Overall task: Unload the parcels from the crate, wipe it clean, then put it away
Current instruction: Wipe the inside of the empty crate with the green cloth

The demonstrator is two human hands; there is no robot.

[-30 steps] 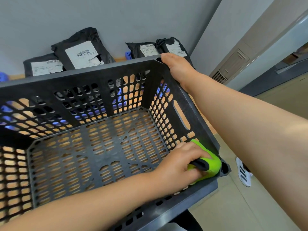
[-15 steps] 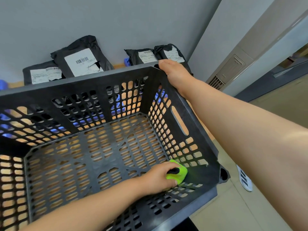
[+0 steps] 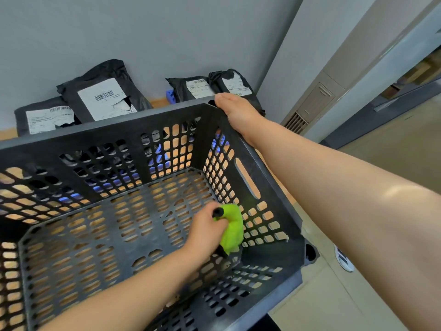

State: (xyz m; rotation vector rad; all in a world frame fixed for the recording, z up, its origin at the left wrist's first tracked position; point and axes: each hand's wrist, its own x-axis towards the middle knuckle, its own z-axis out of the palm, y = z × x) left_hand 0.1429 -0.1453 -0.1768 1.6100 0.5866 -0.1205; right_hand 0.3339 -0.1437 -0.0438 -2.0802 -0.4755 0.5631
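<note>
A black perforated plastic crate fills the head view, with no parcels inside. Inside it, my left hand grips a bright green cloth with a black edge and holds it against the bottom of the right wall, near the front right corner. My right hand grips the rim at the far right corner. Several black parcels with white labels lean on the grey wall behind the crate: one tall, one at the left, two at the right.
A small blue object sits between the parcels on the wooden surface. To the right stand a beige panel with a vent and a dark door base. A white shoe shows on the tiled floor below.
My left hand has carried the green cloth from the front right rim corner down into the crate and then farther along the foot of the right wall. My right hand keeps its hold.
</note>
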